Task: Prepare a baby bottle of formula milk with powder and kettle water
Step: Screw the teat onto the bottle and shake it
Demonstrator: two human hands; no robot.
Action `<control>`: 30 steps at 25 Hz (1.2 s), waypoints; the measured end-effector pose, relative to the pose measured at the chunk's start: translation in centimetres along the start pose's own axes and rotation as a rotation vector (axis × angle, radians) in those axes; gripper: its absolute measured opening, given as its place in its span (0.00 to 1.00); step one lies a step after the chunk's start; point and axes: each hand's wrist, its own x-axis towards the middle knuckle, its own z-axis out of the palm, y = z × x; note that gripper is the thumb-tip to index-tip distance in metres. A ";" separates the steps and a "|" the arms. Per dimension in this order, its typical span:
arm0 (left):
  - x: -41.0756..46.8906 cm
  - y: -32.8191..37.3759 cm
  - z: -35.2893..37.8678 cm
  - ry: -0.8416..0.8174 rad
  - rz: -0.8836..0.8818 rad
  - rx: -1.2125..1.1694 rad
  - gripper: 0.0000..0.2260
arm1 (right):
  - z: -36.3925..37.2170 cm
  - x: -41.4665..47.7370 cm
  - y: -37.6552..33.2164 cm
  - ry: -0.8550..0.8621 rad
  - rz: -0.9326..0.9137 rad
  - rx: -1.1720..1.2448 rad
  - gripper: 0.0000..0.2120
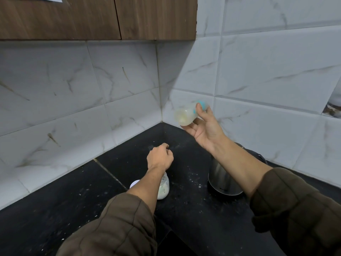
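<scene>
My right hand [204,126] holds a baby bottle [186,115] up in the air near the wall corner, tipped on its side and blurred; it has a teal collar and pale milky liquid inside. My left hand [160,157] hovers as a closed fist over the black counter [186,215], with nothing visible in it. Below my left forearm stands a clear jar of white powder [164,189], partly hidden by the arm, with a white lid [134,184] beside it. A steel kettle [224,182] stands under my right forearm.
White marble-look tiles line both walls that meet at the corner. Brown wooden cabinets [96,17] hang overhead on the left. White specks of powder are scattered over the counter. The counter's front edge drops off near my sleeves.
</scene>
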 end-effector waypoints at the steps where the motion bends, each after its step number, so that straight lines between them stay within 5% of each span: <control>1: 0.1 -0.1 0.0 -0.011 -0.003 0.001 0.17 | -0.1 -0.3 -0.2 -0.069 0.053 -0.070 0.30; 4: 0.0 -0.2 -0.2 -0.033 -0.010 0.003 0.16 | -0.3 -0.9 0.1 -0.274 0.130 -0.267 0.30; 9: -0.3 -0.4 -0.1 -0.027 -0.010 0.010 0.16 | -0.4 0.3 -0.1 0.039 -0.037 0.041 0.23; 14: -0.1 -0.3 -0.3 -0.030 -0.014 0.015 0.16 | -0.5 -0.7 0.0 -0.259 0.129 -0.227 0.31; 19: -0.3 -0.4 0.0 -0.027 -0.010 0.015 0.16 | -0.3 0.2 0.0 0.060 -0.030 0.016 0.30; 24: -0.1 -0.2 -0.2 -0.042 -0.015 0.033 0.16 | 0.4 -1.4 -0.4 -0.193 0.086 -0.356 0.39; 30: -0.1 -0.2 -0.4 -0.054 -0.019 0.031 0.16 | 1.1 -0.4 -0.6 0.120 -0.219 -0.349 0.47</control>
